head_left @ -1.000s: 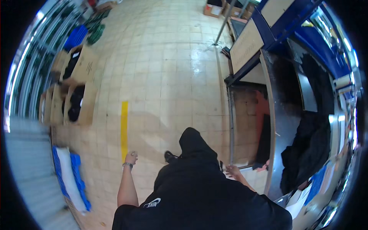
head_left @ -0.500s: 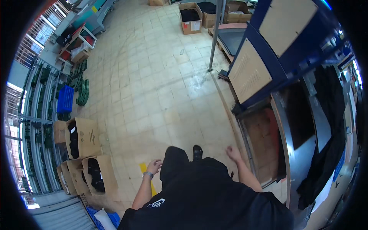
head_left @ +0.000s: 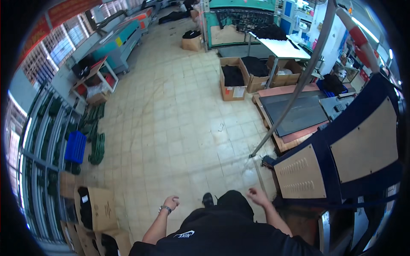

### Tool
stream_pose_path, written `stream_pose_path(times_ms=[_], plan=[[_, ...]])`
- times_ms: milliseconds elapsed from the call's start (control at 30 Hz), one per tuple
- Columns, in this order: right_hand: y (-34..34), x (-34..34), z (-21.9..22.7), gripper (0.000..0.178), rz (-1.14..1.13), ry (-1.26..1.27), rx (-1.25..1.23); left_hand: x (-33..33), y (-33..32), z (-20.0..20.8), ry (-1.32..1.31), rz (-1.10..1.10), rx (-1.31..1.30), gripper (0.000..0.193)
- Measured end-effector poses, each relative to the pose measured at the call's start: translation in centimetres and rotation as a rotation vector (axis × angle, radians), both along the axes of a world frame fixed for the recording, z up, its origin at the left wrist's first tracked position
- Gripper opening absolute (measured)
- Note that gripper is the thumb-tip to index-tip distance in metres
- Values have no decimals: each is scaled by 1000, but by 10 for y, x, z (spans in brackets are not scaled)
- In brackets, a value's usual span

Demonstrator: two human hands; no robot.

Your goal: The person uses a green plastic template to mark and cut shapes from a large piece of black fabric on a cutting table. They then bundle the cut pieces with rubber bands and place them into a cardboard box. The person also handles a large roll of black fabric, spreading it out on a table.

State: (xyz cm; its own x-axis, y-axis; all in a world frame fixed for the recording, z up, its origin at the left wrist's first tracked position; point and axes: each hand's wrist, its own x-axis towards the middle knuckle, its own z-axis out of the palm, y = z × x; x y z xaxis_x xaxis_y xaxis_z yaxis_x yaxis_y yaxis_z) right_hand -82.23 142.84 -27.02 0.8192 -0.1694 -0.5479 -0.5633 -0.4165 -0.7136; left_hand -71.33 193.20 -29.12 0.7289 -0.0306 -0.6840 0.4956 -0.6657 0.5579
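Observation:
My left hand (head_left: 171, 202), with a metal-banded watch (head_left: 165, 208) at the wrist, hangs over the tiled floor (head_left: 183, 145) at my left side. Its fingers are loosely bent and nothing shows in them. On the other side, my right hand (head_left: 258, 196) is held out with half-curled, relaxed fingers, also with nothing visible in it. Neither hand touches anything. Nearest to the right hand is a blue machine housing with a vented beige panel (head_left: 301, 173). One dark shoe (head_left: 208, 199) shows between the hands.
Left stand racks (head_left: 40, 141) with green parts, a blue crate (head_left: 75, 147) and cartons (head_left: 100, 209) of black fabric. Ahead right are a slanting metal pole (head_left: 290, 100), an open carton (head_left: 233, 79), a low pallet (head_left: 294, 106) with dark sheets and a white-topped table (head_left: 284, 48).
I have walked forward and my view has tilted up. The machine, pole and cartons sit lower in the picture, and more of the far room shows. Both hands swing without taking anything.

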Motion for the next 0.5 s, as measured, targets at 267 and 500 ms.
stream_pose_path(times_ms=[267,500], plan=[[5,107,-69,57,-535,184,420,345,-123,50,-350,27,-190,26],[-145,281,-102,49,-164,213,-143,467,-230,6,-149,-185,15,44]])
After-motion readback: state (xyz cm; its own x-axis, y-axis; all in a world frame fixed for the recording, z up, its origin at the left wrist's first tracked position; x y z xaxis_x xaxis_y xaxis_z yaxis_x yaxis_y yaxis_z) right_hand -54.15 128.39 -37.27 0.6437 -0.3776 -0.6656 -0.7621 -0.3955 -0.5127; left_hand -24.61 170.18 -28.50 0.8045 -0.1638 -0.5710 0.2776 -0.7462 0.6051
